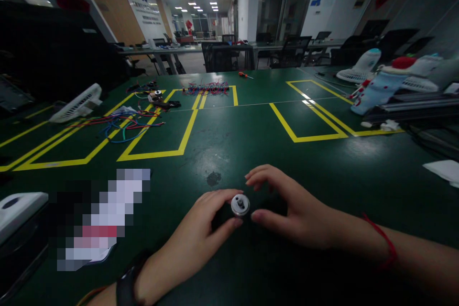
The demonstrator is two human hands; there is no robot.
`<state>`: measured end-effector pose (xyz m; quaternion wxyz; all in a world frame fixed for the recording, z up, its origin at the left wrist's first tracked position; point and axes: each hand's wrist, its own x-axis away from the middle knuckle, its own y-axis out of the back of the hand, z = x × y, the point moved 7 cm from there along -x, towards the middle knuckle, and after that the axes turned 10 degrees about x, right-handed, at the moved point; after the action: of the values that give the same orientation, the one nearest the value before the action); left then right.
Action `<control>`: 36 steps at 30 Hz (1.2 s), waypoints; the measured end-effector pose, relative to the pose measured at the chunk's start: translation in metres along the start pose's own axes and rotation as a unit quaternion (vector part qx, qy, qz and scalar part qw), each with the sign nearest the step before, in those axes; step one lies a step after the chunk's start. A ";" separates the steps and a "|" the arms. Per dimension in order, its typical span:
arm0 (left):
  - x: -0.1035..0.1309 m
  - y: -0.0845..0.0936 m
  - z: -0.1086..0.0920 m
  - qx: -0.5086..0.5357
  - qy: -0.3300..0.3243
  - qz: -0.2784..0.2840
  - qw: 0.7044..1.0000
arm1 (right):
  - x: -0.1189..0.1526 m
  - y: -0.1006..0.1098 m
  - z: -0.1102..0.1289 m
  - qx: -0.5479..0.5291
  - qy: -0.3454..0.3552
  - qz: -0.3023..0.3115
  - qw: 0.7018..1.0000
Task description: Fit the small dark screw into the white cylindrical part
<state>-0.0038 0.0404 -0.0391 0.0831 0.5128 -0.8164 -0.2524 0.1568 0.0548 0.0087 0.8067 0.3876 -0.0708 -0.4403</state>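
A small round metal part, silvery with a short central post and dark holes in its top face, is near the front of the green table. My left hand, with a dark band at the wrist, holds it between thumb and fingertips from the left side. Just to the right of the part is my right hand, its thumb and fingers spread apart with nothing between them. A red string circles the right wrist. The underside of the metal part is hidden.
Loose coloured wires and a white fan lie at the left. Farther back are a bundle of red and blue wires and an orange screwdriver. A blue snowman figure and a white tissue are on the right.
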 end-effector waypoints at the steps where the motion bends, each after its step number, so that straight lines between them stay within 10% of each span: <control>1: 0.000 0.000 0.000 -0.001 0.002 0.003 1.000 | 0.004 0.003 -0.012 -0.039 -0.040 -0.016 0.998; 5: 0.001 0.000 0.002 -0.006 0.011 0.008 1.000 | 0.020 0.011 -0.067 -0.229 -0.193 -0.094 0.949; 11: 0.002 -0.001 0.003 -0.009 0.013 0.009 1.000 | 0.028 0.010 -0.093 -0.354 -0.243 -0.157 0.889; 22: 0.001 0.000 0.002 -0.016 0.009 0.005 1.000 | 0.021 0.006 -0.073 -0.225 -0.237 -0.085 0.941; 27: 0.002 -0.001 0.003 -0.014 0.006 0.002 1.000 | 0.002 -0.003 -0.028 -0.031 -0.107 0.013 0.994; 36: 0.001 -0.001 0.000 0.000 -0.011 -0.006 1.000 | -0.019 -0.002 0.019 0.048 0.035 -0.049 0.997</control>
<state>-0.0031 0.0391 -0.0399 0.0729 0.5150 -0.8141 -0.2583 0.1359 0.0585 0.0247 0.7665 0.4443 -0.0448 -0.4616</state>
